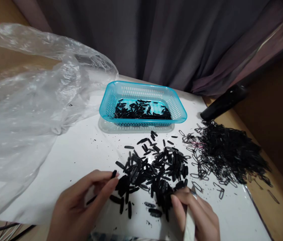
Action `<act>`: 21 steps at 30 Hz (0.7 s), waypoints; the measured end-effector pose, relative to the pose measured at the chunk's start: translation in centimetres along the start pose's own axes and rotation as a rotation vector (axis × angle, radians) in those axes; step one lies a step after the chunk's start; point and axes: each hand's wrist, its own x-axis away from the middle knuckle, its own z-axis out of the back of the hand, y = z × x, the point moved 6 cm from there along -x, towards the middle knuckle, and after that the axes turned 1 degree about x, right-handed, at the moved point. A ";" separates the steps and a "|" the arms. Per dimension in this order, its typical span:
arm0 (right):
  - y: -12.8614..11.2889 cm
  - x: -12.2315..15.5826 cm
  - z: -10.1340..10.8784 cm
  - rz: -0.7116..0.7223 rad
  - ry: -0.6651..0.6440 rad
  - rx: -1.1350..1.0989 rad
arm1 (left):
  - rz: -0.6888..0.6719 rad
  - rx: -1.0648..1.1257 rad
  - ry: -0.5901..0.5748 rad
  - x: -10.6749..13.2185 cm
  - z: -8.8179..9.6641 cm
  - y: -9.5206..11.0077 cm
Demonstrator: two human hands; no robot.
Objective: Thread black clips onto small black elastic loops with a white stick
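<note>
My left hand [81, 204] is at the bottom, its fingers pinched on one small black plastic piece [113, 173] held just left of a pile of the same black pieces [156, 169] on the white sheet. At the bottom right, my right hand [196, 214] is closed around a thin silvery blade-like tool [190, 219] whose tip rests at the near edge of the pile. A turquoise plastic basket [179, 108] behind the pile holds several more black pieces.
A large crumpled clear plastic bag [26, 110] covers the left side. A heap of thin black loops [229, 150] lies at the right. A black handle [223, 102] rests at the back right. Dark curtain hangs behind; wooden table edge at right.
</note>
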 end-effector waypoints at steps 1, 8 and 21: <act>0.4 -0.1 -0.1 -0.002 -0.033 -0.011 | -0.107 -0.140 -0.008 -0.3 0.4 0.3; 1.1 -1.1 0.0 -0.029 -0.084 -0.014 | -0.417 -0.549 -0.153 -0.8 -2.7 1.4; 6.9 -1.8 6.5 -0.472 0.185 0.289 | -0.410 -0.572 -0.330 -0.9 -5.1 1.5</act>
